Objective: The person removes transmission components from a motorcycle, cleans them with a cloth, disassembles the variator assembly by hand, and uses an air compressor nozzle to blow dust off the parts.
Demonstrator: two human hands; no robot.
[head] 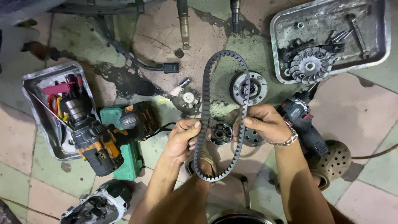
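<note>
Oily tiled floor (365, 120) strewn with parts, drills and trays. Left hand (182, 137) and right hand (265, 123), each grip closed, hold a toothed belt (206, 103) stretched between them.

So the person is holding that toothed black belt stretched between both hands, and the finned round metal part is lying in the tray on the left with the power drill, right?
Not quite. The left hand and right hand do hold the toothed black belt between them, but the finned round part lies in the metal tray at the upper right, not in the left tray by the power drill. The head view shows this.
</note>
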